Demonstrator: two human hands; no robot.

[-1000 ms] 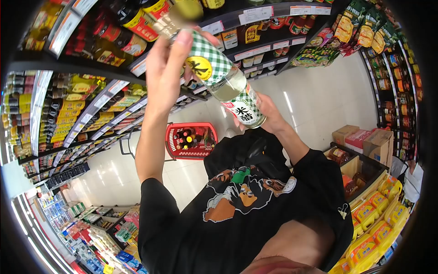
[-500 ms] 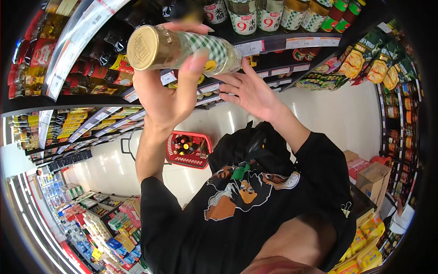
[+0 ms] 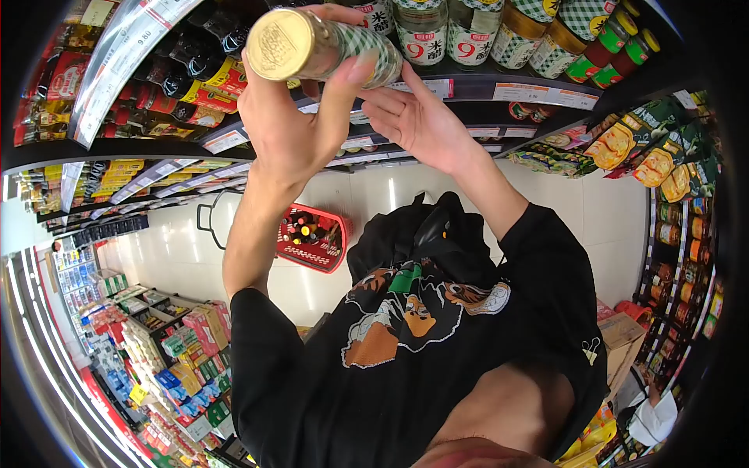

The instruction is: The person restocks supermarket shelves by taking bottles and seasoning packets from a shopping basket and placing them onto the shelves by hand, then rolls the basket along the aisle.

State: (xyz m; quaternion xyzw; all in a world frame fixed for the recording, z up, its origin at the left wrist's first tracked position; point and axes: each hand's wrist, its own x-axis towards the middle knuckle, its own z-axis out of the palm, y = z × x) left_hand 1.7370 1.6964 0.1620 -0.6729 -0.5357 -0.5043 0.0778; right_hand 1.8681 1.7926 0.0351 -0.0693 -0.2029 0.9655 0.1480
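A bottle with a gold cap and a green-and-white checkered label [image 3: 355, 53] is tilted, its cap toward the camera at the upper left. My left hand [image 3: 292, 129] is wrapped round it, thumb across the label. Beside the bottle's far end is my right hand [image 3: 425, 125], its palm partly visible and its fingers stretched apart; whether a fingertip touches the bottle is hard to tell. Just behind, similar clear bottles with white labels [image 3: 424, 47] stand on the upper shelf.
A shelf edge with price tags [image 3: 538, 93] runs behind my hands. Below, a red basket [image 3: 331, 261] with several bottles stands on the pale floor [image 3: 359, 183]. Hanging packets [image 3: 612, 144] are at the right. A cardboard box [image 3: 622, 343] is at the lower right.
The bottle swung up from a lengthwise view until its cap faced the camera, then shifted slightly right and up. My right hand let go of its lower part and opened. More shelf bottles show.
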